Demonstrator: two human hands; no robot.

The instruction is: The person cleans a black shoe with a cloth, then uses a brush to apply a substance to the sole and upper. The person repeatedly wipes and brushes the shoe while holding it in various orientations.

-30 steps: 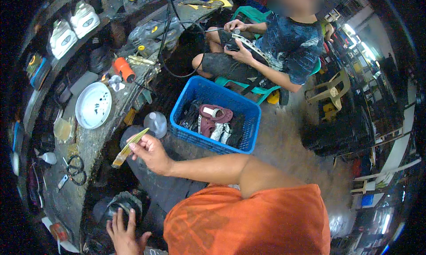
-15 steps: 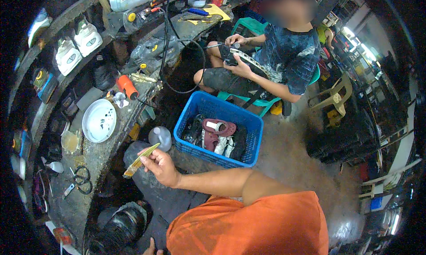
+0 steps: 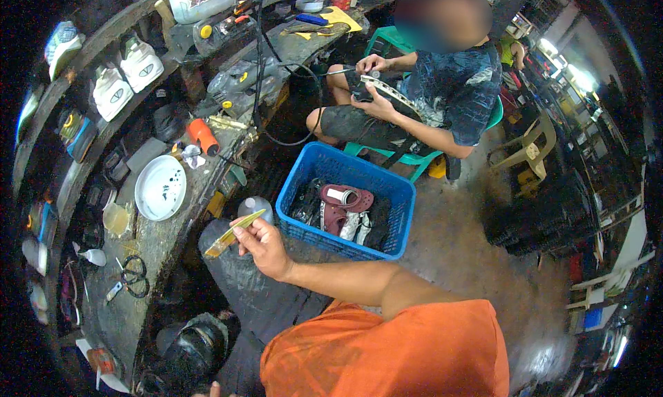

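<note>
My right hand [image 3: 268, 248] is raised over a dark flat surface, its thumb and fingers pinched on a slim yellow brush [image 3: 238, 233]. The brush tilts, and its frayed brownish end points down to the left. At the lower edge only a few fingertips of my left hand [image 3: 215, 389] show; the remainder is cut off. Close to those fingertips lies a glossy black shoe-like object [image 3: 199, 343], partly in shadow. A rounded clear plastic container [image 3: 255, 208] sits just behind my right hand.
A blue crate [image 3: 290, 217] holds maroon clogs [image 3: 345, 198] and other shoes. On the left workbench [image 3: 181, 224] are a white bowl [image 3: 160, 188], scissors [image 3: 135, 276] and an orange cylinder [image 3: 202, 136]. A seated co-worker [image 3: 442, 86] handles a pale curved strip. White sneakers [image 3: 141, 65] stand on a rack.
My right hand has moved slightly right and up in the picture with the brush still pinched. My left fingertips have shifted left and lower. The whole view has moved a little.
</note>
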